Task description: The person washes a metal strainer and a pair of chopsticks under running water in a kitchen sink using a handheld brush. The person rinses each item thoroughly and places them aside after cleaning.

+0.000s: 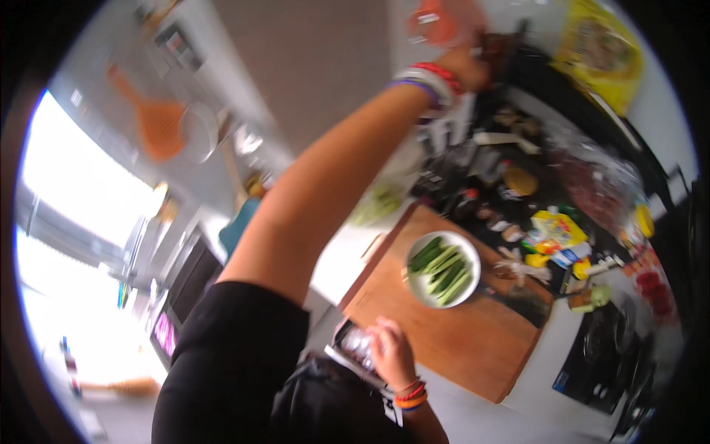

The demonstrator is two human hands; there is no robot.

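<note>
My left hand (468, 69) is stretched up to the top of the view, blurred, beside a translucent red container or bag (441, 25) and a dark object (499, 50). Whether it grips either one is not clear. Low in front of my body, my right hand (391, 352) has its fingers bent over a dark-rimmed compartment (355, 341) with shiny, clear contents. I cannot tell if it holds anything. Beyond it lies a wooden cutting board (444, 338), and on that a white plate (472, 277) carries several cut cucumber sticks (444, 269).
A knife with a broad dark blade (524, 304) lies on the board's right side. Bottles, a yellow packet (557, 228) and a clear plastic bag (599, 183) crowd the dark surface behind. A yellow bag (602, 53) is at upper right. An orange strainer (158, 127) hangs at left.
</note>
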